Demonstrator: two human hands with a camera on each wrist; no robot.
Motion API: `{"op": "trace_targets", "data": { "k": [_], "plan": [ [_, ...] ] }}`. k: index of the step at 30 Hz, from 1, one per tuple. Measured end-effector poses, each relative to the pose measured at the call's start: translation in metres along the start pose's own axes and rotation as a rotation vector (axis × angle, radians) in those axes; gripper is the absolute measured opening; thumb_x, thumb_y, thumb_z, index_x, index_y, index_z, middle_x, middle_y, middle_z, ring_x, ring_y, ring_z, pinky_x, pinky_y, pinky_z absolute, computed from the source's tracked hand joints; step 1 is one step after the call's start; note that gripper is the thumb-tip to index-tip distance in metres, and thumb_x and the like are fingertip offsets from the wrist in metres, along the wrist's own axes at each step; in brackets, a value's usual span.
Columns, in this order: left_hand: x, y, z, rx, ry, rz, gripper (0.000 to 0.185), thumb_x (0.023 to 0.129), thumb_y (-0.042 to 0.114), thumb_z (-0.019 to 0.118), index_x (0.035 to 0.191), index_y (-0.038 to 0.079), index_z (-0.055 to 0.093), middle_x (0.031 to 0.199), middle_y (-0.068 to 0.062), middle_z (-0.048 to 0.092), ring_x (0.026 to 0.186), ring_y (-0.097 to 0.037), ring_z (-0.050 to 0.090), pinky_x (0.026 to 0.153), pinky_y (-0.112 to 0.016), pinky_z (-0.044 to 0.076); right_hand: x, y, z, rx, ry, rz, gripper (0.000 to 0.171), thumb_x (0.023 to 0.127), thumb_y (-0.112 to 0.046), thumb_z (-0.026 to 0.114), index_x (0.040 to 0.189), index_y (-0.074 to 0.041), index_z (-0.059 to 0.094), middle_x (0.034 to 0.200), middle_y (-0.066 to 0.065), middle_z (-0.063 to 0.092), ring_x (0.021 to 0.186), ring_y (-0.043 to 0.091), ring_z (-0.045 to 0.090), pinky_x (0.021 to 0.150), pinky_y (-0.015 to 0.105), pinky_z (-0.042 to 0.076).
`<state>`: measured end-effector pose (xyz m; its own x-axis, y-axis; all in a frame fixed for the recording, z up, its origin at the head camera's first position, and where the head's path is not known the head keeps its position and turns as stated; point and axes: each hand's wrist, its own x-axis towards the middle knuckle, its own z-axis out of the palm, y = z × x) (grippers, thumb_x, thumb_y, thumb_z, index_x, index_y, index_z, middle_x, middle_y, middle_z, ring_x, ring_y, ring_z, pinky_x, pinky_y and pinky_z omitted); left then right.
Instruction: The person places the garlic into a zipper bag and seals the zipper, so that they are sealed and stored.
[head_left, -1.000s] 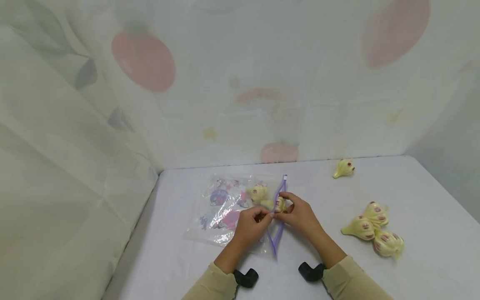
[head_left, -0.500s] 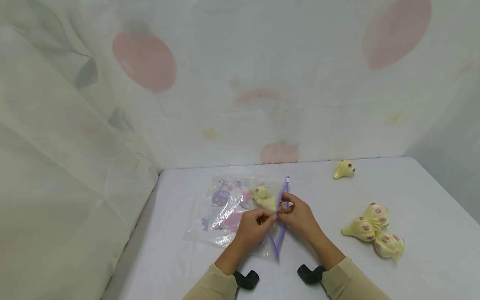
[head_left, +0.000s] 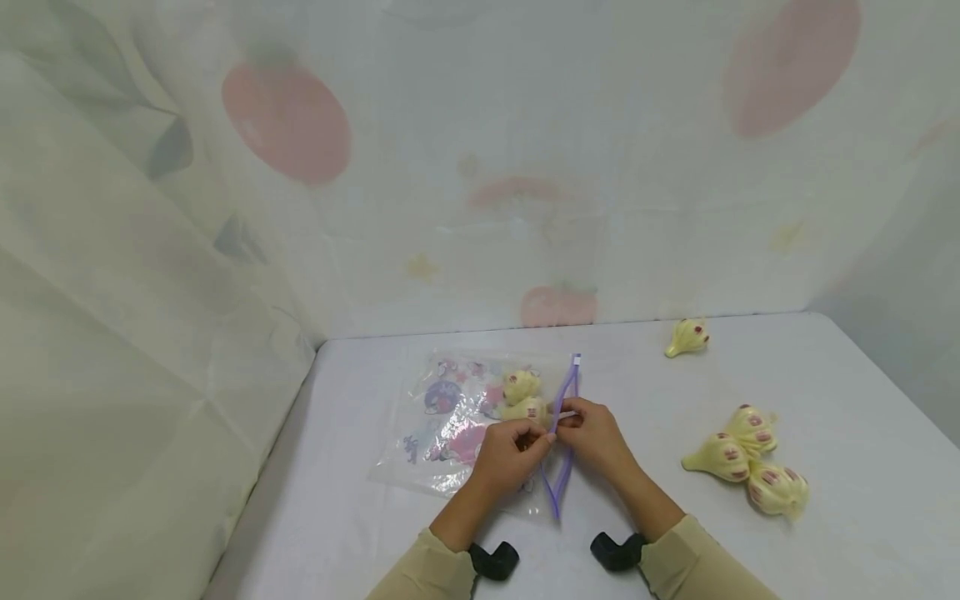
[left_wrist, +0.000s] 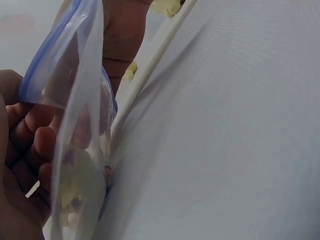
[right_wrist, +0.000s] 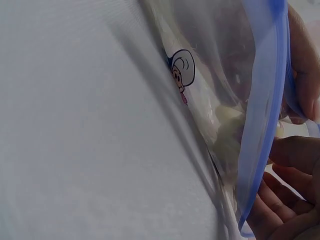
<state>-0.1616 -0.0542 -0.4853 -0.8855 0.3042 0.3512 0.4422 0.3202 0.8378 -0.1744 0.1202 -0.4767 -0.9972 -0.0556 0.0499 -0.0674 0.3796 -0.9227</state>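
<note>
Tabletop bag (head_left: 457,417) now contains second toy (head_left: 527,409).

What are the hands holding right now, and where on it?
Both the left hand and right hand pinch the bag at its purple zip edge, near the middle.

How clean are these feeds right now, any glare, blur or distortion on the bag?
Head view: soft even light, faint shadows, wide-angle bending at the edges; the clear printed zip bag with purple seal shows slight sheen. Left wrist view: very close, the left hand and bag film are blurred. Right wrist view: the purple seal is soft, the white table near-featureless.
</note>
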Motion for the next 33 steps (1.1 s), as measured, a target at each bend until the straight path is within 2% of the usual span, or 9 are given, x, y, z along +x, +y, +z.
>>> {"op": "trace_targets", "data": {
  "k": [5,9,17,22,26,31,33],
  "plan": [
    [0.0,-0.001,0.0,-0.007,0.001,0.019,0.009,0.088,0.014,0.072,0.079,0.015,0.072,0.064,0.005,0.059,0.057,-0.002,0.047,0.051,-0.018,0.042,-0.002,0.001,0.001,0.041,-0.054,-0.029,0.028,0.082,0.003,0.069,0.109,0.003,0.07,0.1,0.02,0.073,0.088,0.028,0.073,0.072,0.026,0.057],
    [0.001,-0.002,0.0,-0.003,0.014,0.044,0.01,0.089,0.014,0.072,0.079,0.015,0.072,0.065,0.005,0.06,0.058,-0.002,0.048,0.052,-0.019,0.043,-0.001,0.003,0.002,0.04,-0.09,-0.053,0.03,0.082,0.004,0.067,0.113,0.003,0.069,0.103,0.023,0.072,0.091,0.03,0.073,0.074,0.029,0.058],
    [0.001,-0.005,0.0,-0.007,0.036,0.051,0.011,0.089,0.013,0.072,0.078,0.014,0.07,0.064,0.004,0.06,0.057,-0.001,0.047,0.051,-0.019,0.043,0.002,0.005,-0.005,0.012,-0.067,-0.033,0.034,0.084,-0.003,0.073,0.117,0.002,0.067,0.108,0.019,0.072,0.093,0.027,0.073,0.077,0.031,0.058],
    [0.002,-0.008,0.003,-0.005,0.067,0.063,0.01,0.088,0.013,0.072,0.078,0.013,0.07,0.064,0.003,0.059,0.058,-0.002,0.047,0.051,-0.02,0.044,0.005,0.004,-0.027,-0.008,-0.029,-0.037,0.037,0.086,-0.009,0.074,0.122,-0.001,0.066,0.118,0.016,0.07,0.101,0.027,0.071,0.081,0.031,0.057],
    [0.005,-0.008,0.005,-0.005,0.086,0.081,0.008,0.088,0.012,0.072,0.079,0.012,0.07,0.065,0.003,0.06,0.059,-0.001,0.048,0.052,-0.019,0.045,0.008,0.002,-0.05,-0.066,0.005,-0.047,0.038,0.088,-0.014,0.074,0.123,-0.002,0.066,0.118,0.015,0.07,0.1,0.026,0.071,0.077,0.025,0.056],
    [0.006,-0.009,0.008,-0.024,0.1,0.104,0.006,0.087,0.01,0.072,0.081,0.011,0.072,0.065,0.001,0.062,0.058,-0.001,0.048,0.051,-0.019,0.045,0.015,-0.012,-0.088,-0.184,0.034,-0.069,0.039,0.091,-0.019,0.071,0.126,-0.003,0.064,0.118,0.016,0.069,0.103,0.028,0.068,0.074,0.019,0.052],
    [0.006,-0.009,0.009,-0.027,0.105,0.111,0.006,0.087,0.009,0.073,0.081,0.01,0.072,0.065,0.0,0.062,0.058,-0.001,0.047,0.051,-0.018,0.045,0.02,-0.021,-0.107,-0.245,0.048,-0.097,0.039,0.092,-0.02,0.07,0.127,-0.002,0.063,0.119,0.017,0.069,0.105,0.031,0.067,0.076,0.023,0.053]
  ]
}}
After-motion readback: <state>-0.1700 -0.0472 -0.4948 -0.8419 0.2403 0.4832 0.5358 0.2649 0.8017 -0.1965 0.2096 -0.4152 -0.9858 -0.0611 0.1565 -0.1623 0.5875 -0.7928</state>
